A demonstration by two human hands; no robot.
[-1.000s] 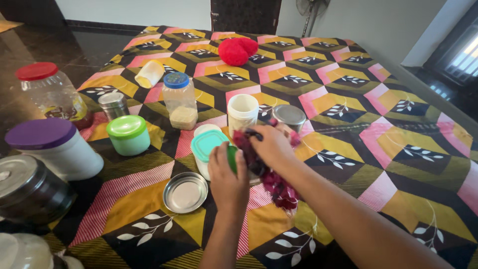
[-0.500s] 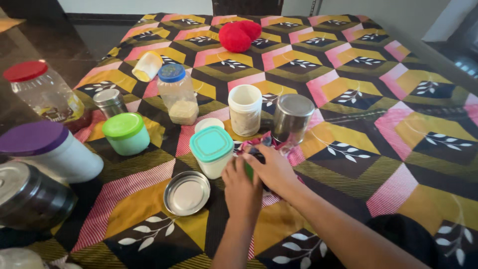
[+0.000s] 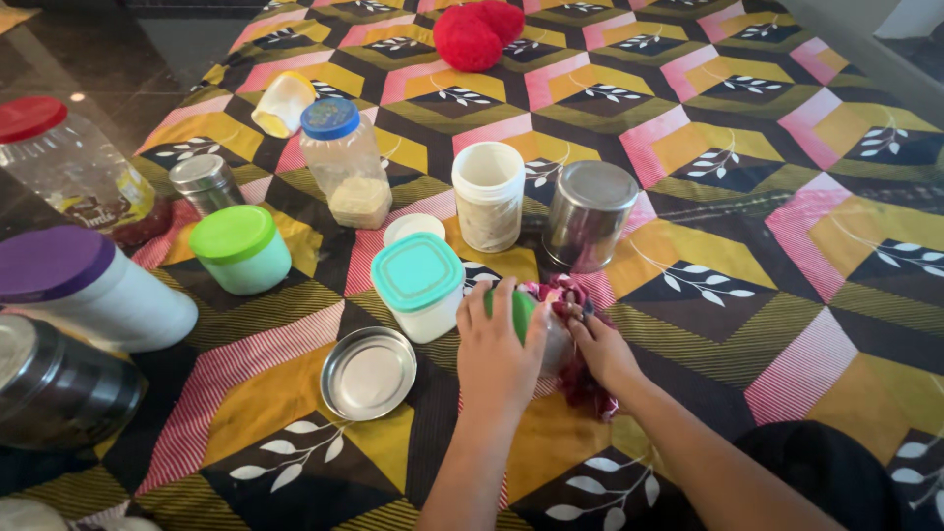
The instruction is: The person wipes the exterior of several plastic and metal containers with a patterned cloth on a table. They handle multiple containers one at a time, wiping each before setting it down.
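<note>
Left hand (image 3: pixel 497 349) palm-down, grip closed over a green-lidded jar (image 3: pixel 516 313) on the patterned bedspread (image 3: pixel 688 236) — right hand (image 3: pixel 602 349) alongside, fingers pinching a dark red bag (image 3: pixel 580 379) against the jar, beside a teal-lidded tub (image 3: pixel 421 285).

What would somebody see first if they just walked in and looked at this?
Probably the bright patterned cloth under everything, then the red cushion at its far end. Near the middle, the left hand covers a green lid while the right hand presses a dark red cloth, with jars and steel tins crowded to the left.
</note>
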